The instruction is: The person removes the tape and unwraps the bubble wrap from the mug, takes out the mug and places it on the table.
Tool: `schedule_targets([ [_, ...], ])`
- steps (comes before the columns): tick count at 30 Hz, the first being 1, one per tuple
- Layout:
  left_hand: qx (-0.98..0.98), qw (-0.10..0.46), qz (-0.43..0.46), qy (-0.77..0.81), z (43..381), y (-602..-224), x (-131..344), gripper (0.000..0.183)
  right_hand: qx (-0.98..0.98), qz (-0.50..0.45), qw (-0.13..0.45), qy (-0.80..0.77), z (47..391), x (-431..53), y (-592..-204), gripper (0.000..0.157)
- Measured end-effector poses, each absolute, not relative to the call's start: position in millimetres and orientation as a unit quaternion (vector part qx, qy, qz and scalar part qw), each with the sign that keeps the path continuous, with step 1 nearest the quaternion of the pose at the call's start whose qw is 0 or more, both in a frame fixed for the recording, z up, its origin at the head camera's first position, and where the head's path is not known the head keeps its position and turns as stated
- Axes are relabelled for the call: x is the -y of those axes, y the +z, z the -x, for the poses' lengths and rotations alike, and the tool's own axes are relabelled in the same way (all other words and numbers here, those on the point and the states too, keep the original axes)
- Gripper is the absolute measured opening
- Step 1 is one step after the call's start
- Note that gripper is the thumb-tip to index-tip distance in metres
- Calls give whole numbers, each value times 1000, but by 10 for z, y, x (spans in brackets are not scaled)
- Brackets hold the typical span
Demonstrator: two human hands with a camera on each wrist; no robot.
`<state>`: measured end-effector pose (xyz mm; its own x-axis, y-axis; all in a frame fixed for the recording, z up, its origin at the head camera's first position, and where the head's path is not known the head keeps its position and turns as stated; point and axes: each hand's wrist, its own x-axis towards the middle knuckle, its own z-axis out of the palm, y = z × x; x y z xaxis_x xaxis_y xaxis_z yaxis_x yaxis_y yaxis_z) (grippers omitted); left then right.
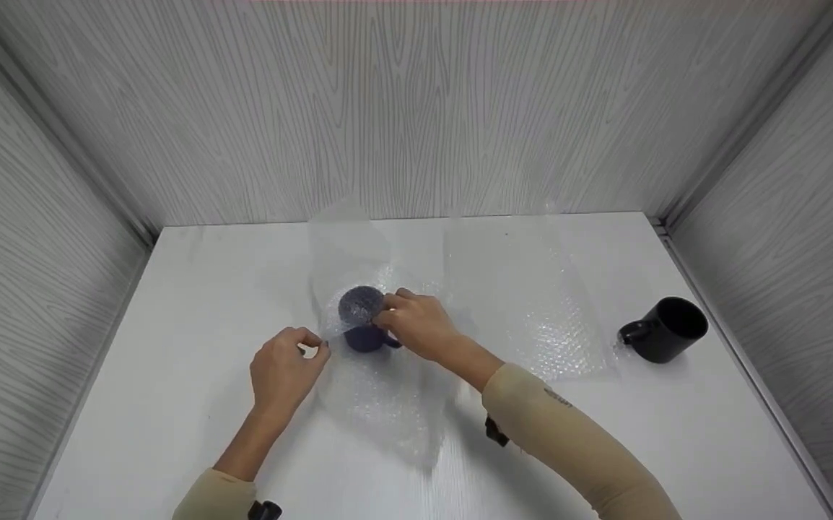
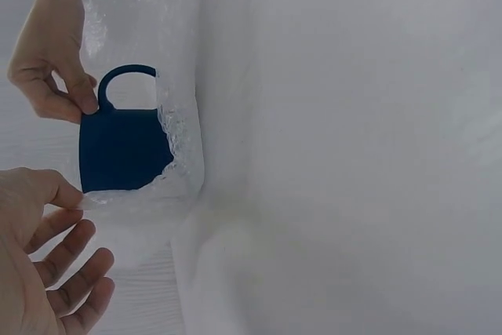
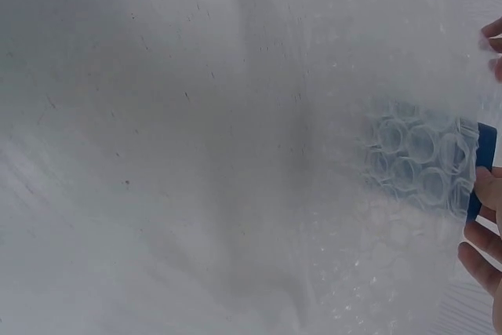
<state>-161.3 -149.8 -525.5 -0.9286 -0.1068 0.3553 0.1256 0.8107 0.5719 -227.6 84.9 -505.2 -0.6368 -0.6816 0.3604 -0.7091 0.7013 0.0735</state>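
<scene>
A dark blue mug (image 1: 364, 338) stands upright on the white table, a sheet of bubble wrap (image 1: 380, 419) under it and drawn over its mouth. Its handle (image 2: 125, 71) points toward my right hand (image 1: 420, 325), whose thumb and fingers pinch the wrap's edge at the mug's rim. At the mug's left, my left hand (image 1: 283, 368) pinches the same edge between thumb and forefinger, the other fingers (image 2: 78, 272) loosely spread. Through the clear bubbles (image 3: 420, 147) the blue mug shows in the right wrist view.
To the right lies a second bubble wrap sheet (image 1: 561, 332). A black mug (image 1: 665, 332) stands near the table's right edge, its handle toward the left. Grey wood-grain panels (image 1: 402, 108) enclose the table at the back and sides.
</scene>
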Motion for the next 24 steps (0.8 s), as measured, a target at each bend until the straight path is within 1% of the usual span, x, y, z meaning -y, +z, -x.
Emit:
schedule_targets([
  [9,935,181,-16,-305,1599,-5234,1577,10,905,-386,178,27,2293,-839,-5064,17],
  [15,936,176,-29,-305,1598,-5224,1643,10,908,-382,173,20,2290,-837,-5057,15],
  [20,937,175,-35,-302,1596,-5242,1713,9,905,-385,181,21,2291,-851,-5059,15],
  [24,935,184,-35,-300,1593,-5272,1786,7,899,-392,193,22,2296,-866,-5074,19],
])
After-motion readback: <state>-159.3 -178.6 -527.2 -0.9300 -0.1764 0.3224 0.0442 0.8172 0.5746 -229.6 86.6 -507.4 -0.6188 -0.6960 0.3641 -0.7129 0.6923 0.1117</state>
